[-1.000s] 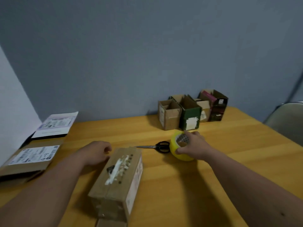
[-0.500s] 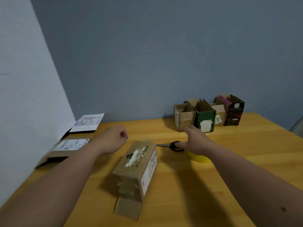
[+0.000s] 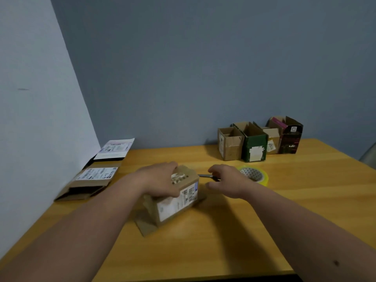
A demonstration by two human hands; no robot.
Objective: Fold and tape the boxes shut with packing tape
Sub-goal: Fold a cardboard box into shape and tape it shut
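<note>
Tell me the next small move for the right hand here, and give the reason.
Probably bring the right hand onto the near box to fold its loose front flap up. The left hand already grips the box top, the flap lies open on the table, and the right hand hovers empty beside it; the tape roll can wait.

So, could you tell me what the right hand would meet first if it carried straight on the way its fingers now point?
Probably the cardboard box: the right hand hovers just beside it, fingers curled toward its labelled side. The scissors lie close behind the fingers, but depth is hard to judge from this one view.
</note>
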